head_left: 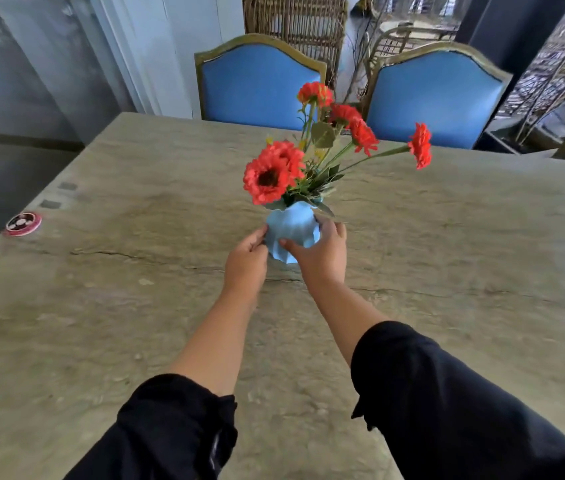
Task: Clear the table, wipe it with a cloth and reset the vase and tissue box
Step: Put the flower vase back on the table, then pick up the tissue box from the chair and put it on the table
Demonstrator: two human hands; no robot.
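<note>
Vase [293, 230]: pale blue, ribbed and faceted, tilted slightly, near the middle of the stone table [135, 323]; gripped from both sides; whether its base touched the tabletop could not be told, since the hands covered the lower part.
Flowers [274, 174]: red blooms on green stems, rising from the vase mouth and fanning up and to the right of it (one large dark-centred bloom nearest the rim, one on a long stem reaching far right).
Left hand [246, 259]: on the left flank of the vase, fingers curled round its lower body, thumb toward the ribbed wall; grasping the vase.
Right hand [322, 252]: on the right flank of the vase, fingers wrapped behind it, thumb pressed on the front face; likewise grasping the vase.
Sleeves [447, 393]: black, pushed up to the forearms, nearer the camera than the vase.
Table: beige, veined, with a dark crack running left to right just in front of the vase.
Coaster-like disc [23, 223]: red and white, round, far left of the vase, near the table's left edge (markings blurred).
Chairs [260, 86]: two, blue-upholstered with gilt frames, behind the vase at the far edge of the table.
Wicker furniture [294, 22]: beyond the chairs, farther behind the vase.
</note>
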